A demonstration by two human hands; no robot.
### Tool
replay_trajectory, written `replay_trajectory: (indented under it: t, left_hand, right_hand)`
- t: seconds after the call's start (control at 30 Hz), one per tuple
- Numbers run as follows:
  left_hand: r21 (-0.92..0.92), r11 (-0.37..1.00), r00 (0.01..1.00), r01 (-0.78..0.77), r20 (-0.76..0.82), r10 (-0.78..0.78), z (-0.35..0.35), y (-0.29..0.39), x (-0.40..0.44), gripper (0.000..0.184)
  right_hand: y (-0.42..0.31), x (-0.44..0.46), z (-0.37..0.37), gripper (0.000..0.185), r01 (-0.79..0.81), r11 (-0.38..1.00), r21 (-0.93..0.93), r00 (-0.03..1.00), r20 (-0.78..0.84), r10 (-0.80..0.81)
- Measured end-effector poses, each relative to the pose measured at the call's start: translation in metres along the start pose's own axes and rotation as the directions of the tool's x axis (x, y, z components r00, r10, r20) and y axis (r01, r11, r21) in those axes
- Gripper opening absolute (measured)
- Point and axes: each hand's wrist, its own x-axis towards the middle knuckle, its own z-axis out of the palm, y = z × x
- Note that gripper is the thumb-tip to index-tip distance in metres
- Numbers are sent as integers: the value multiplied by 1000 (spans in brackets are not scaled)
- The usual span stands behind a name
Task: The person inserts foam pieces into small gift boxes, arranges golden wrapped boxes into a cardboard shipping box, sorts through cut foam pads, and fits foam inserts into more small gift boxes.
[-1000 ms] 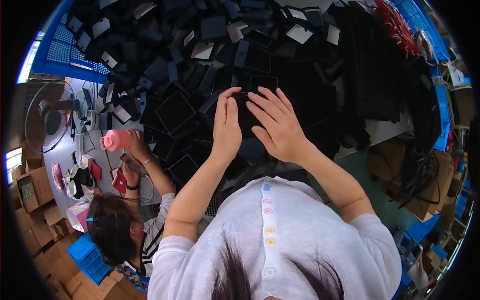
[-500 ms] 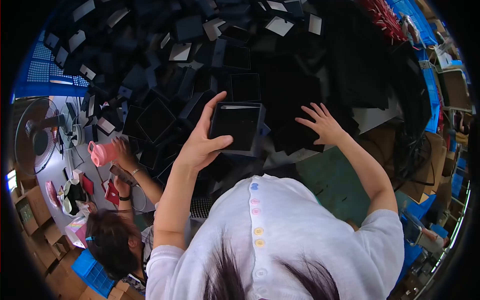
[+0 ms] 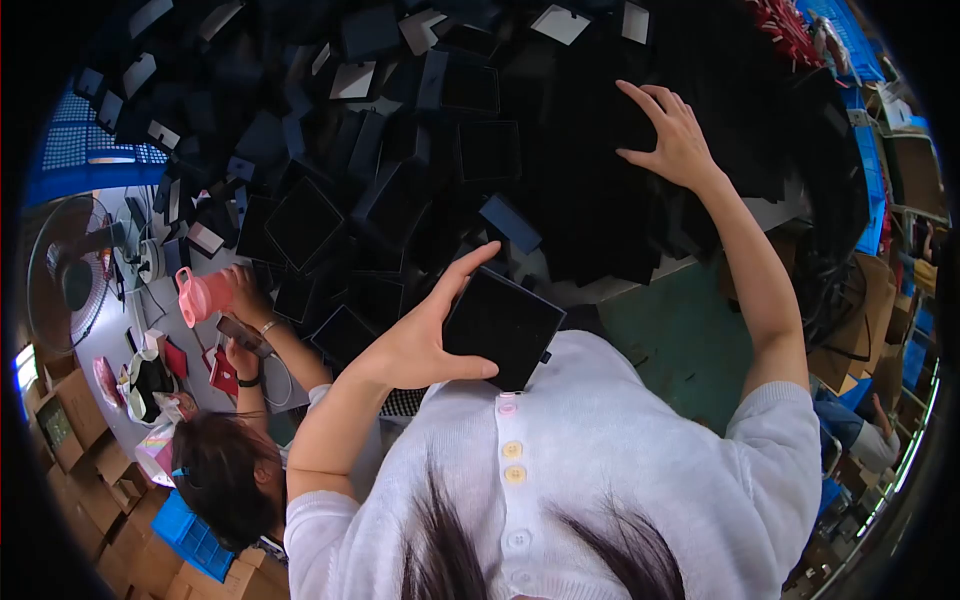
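Note:
My left hand (image 3: 425, 340) grips a square black box (image 3: 505, 325) by its sides, thumb on the near side and fingers at the far side. The box is tilted close in front of my shirt, and a small dark tab sticks out at its right edge. Farther out, my right hand (image 3: 680, 145) is spread over a dark pile (image 3: 590, 190) of flat black pieces, with nothing between its fingers. Whether it touches the pile I cannot tell. Between the pile and my left hand lies a small blue box piece (image 3: 511, 222).
Many dark boxes (image 3: 305, 225), several with white flaps, cover the table's left and far side. At left, a co-worker (image 3: 225, 480) holds a phone (image 3: 243, 335) and touches a pink cup (image 3: 203, 296). A fan (image 3: 75, 275) stands beyond. Cardboard (image 3: 865, 320) is at right.
My left hand has drawn the box toward my body and turned it; the pale strip at its far edge no longer shows. My right hand has moved farther out over the dark pile.

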Motion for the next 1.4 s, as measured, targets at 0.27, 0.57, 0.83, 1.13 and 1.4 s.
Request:
replay_trajectory:
  t: [0.27,0.57,0.83,1.13,1.4]
  left_hand:
    - [-134,985,912,113,-379,-156,-10,7,14,103]
    - [110,993,705,-31,-702,100,-59,22,134,77]
    - [-217,946,655,-242,-756,-6,-103,-16,172,22]
    - [-251,950,849,-186,-528,27,-81,0,161,30]
    - [-180,970,837,-162,-547,38,-46,8,183,61]
  right_hand:
    - [-24,11,17,87,-3,998,66,1000,-10,4]
    - [-76,37,-13,86,103,963,251,987,-146,-67]
    - [-71,46,-2,88,-80,956,281,967,-211,143]
    - [-62,72,12,78,-238,890,389,913,-222,341]
    - [-109,67,-15,98,202,959,198,963,-217,-159]
